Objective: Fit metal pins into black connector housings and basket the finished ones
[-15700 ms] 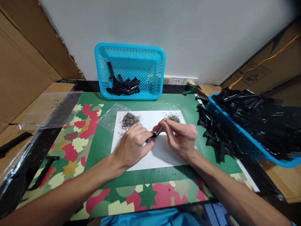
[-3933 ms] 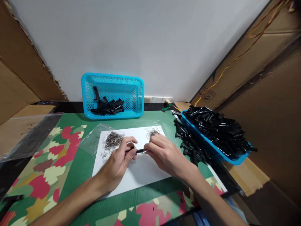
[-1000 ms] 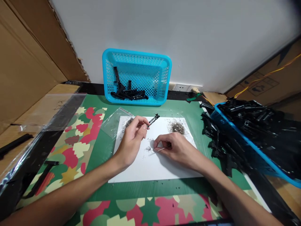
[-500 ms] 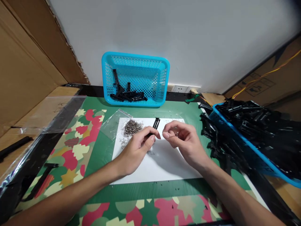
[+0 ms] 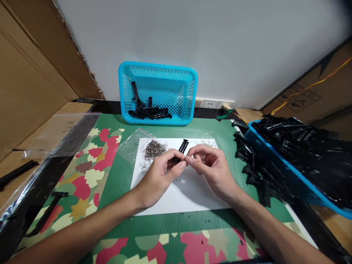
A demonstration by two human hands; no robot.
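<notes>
Over a white sheet (image 5: 181,194), my left hand (image 5: 161,176) grips a slotted black plastic part (image 5: 183,146), whose far end sticks out beyond the fingers. My right hand (image 5: 211,168) is closed in a pinch, its fingertips meeting the left fingertips at the near end of the part. Whatever lies between the right fingertips is too small to make out. A pile of small metal springs or clips (image 5: 154,149) sits on the sheet left of the black part, with more scattered pieces (image 5: 205,142) at the sheet's far right.
A blue basket (image 5: 158,66) with several black parts stands at the back. Another blue basket (image 5: 297,176), heaped with black parts, is at the right, with loose ones (image 5: 255,172) beside it. A clear bag (image 5: 132,145) lies left of the pile; a black part (image 5: 49,212) lies at left.
My right hand has moved left so its fingertips now meet those of my left hand. The black part has tilted slightly to the right.
</notes>
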